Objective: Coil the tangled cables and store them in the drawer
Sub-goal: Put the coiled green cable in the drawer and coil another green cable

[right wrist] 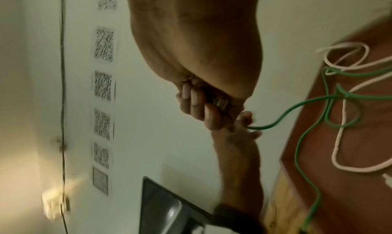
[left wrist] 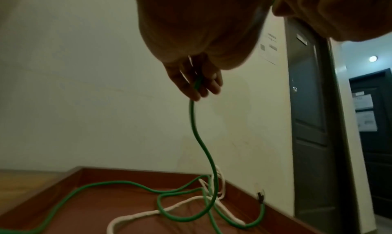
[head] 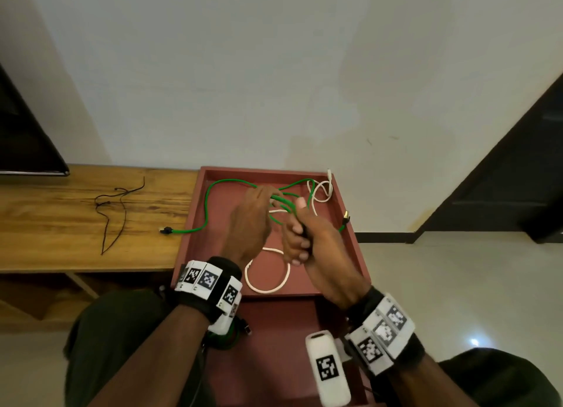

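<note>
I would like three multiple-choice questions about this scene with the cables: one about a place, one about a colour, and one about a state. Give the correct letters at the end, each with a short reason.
1. Where does the plug end of the green cable lie at the left?
A. on the wooden table
B. inside the drawer
C. on the floor

2. What colour is the cable looped on the red tray below the hands?
A. black
B. white
C. blue

3. What is the left hand doing?
A. resting flat on the tray
B. hanging idle
C. holding a green strand in its fingers

Answers: 1 A, the green plug rests on the wooden table, past the edge of the red tray. 2 B, the white cable forms that loop. 3 C, the left wrist view shows green cable running up into its fingers.
</note>
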